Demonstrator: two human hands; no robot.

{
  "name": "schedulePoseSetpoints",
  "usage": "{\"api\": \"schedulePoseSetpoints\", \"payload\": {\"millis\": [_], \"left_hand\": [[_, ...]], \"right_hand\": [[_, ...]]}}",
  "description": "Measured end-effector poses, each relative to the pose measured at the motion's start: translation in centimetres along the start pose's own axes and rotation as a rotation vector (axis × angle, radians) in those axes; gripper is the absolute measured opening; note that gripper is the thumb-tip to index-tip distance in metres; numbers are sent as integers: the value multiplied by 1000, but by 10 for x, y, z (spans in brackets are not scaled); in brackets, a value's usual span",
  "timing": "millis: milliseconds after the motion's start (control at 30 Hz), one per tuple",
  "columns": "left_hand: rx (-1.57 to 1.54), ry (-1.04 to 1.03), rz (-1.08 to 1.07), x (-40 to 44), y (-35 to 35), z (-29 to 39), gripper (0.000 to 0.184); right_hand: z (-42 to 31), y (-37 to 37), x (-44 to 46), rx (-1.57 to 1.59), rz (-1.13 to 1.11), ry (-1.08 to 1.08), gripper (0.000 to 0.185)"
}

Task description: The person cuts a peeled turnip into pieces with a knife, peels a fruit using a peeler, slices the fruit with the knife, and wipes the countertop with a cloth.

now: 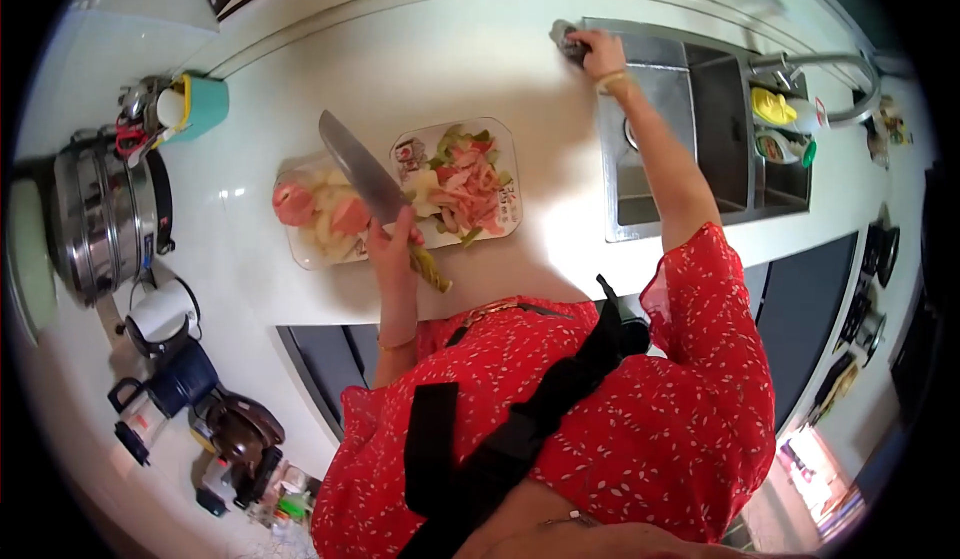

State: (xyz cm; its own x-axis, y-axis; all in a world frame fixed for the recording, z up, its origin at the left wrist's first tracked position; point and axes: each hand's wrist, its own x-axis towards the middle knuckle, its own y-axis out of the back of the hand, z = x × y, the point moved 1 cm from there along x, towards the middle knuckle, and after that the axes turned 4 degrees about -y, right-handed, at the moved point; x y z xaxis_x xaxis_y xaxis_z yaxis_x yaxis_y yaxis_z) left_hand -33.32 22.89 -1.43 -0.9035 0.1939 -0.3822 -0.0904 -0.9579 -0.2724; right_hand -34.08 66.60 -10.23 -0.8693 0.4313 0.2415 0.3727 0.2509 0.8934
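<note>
My left hand (392, 246) is closed around a kitchen knife (362, 171), whose broad blade points up and to the left above two clear trays. Its yellowish patterned handle sticks out below my fingers. In the left tray (310, 257) lie pinkish-red round pieces (293, 203) and pale pieces. The right tray (512, 149) holds a heap of pink, green and pale peelings (468, 187). My right hand (602, 55) stretches to the sink's far left corner. Its fingers are closed on a dark grey, crumpled-looking object (568, 41), whose kind I cannot make out.
A steel double sink (655, 89) with a curved faucet (858, 84) is on the right. A yellow cloth-like item (772, 107) and bottles (785, 147) sit at its edge. On the left stand a teal utensil holder (205, 109), a steel steamer pot (100, 214) and a white kettle (163, 314).
</note>
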Motion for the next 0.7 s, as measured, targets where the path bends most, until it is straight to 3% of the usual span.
{"api": "schedulePoseSetpoints", "payload": {"millis": [67, 167, 267, 367, 400, 467, 600, 700], "left_hand": [[1, -10, 31, 2, 7, -1, 16], [48, -17, 149, 3, 14, 6, 19], [-15, -12, 207, 2, 22, 10, 18], [-16, -43, 209, -2, 35, 5, 19], [-31, -33, 213, -4, 38, 4, 19], [-17, -19, 209, -9, 45, 2, 19], [-44, 2, 173, -17, 49, -1, 18], [-50, 21, 161, -22, 50, 4, 16]], "right_hand": [[-4, -17, 36, 484, -279, -227, 34], [-63, 14, 51, 749, -447, -476, 37], [-55, -17, 58, 69, -95, -139, 45], [-89, -31, 39, 20, -140, 278, 44], [-95, -50, 34, 149, -204, 248, 43], [-152, -67, 28, 305, -348, 390, 38], [-243, -86, 31, 391, -1010, 440, 29], [-232, -90, 35, 351, -985, 359, 26]]}}
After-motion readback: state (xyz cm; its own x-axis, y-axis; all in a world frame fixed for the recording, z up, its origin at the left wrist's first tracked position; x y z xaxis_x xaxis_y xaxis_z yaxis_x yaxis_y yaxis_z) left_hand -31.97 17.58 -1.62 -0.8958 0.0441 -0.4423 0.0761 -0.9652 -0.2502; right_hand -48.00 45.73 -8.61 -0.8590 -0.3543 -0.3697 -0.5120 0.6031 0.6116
